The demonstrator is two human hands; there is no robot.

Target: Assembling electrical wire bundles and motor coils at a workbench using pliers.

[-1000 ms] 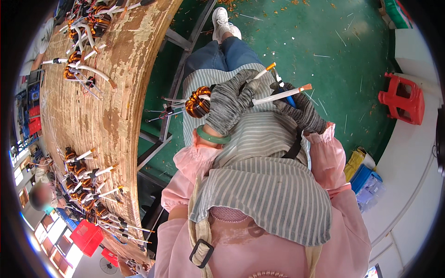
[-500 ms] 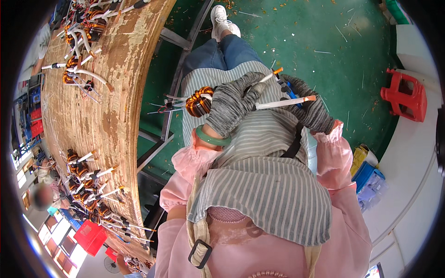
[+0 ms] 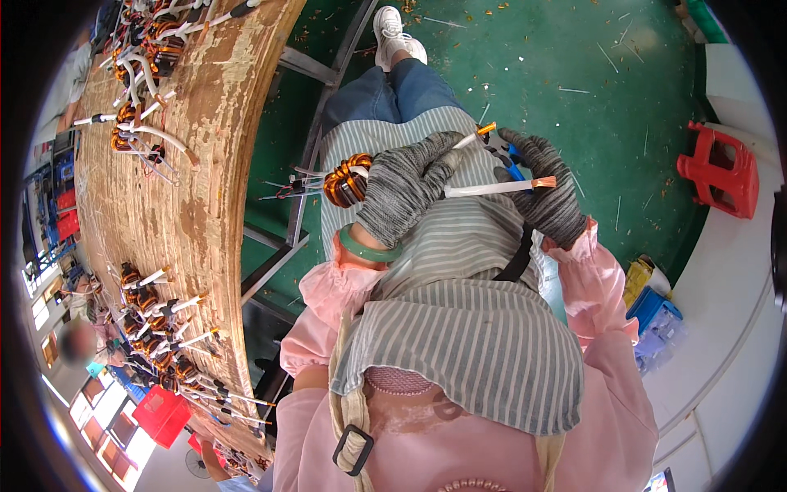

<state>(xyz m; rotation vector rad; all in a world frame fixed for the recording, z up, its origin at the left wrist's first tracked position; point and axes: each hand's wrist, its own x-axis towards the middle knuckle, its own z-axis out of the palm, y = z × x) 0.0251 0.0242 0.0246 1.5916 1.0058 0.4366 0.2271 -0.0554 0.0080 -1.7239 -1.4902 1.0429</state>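
My left hand [image 3: 403,190], in a grey knit glove, is closed around a copper-wound ring coil [image 3: 345,180] above my lap. Two white leads come out on the right side of that hand. The lower lead [image 3: 488,189] ends in bare copper strands close to my right fingers; the upper lead [image 3: 467,140] has an orange-copper tip. My right hand [image 3: 549,197], gloved alike, is wrapped around blue-handled pliers [image 3: 514,162]. Their dark jaws lie between the two lead ends, partly hidden, and I cannot tell whether they touch either. Thin wires trail from the coil's left side.
On my left runs a worn wooden bench [image 3: 209,164] with several similar coils [image 3: 152,328] in groups. Its metal frame [image 3: 307,156] stands beside my legs. A red plastic stool [image 3: 721,170] is on the green floor at right, near a blue bin [image 3: 652,307]. Another person is far left.
My left hand and the coil have shifted slightly left. The fingers of my right hand have opened somewhat and moved upward around the pliers, showing more of the blue handles.
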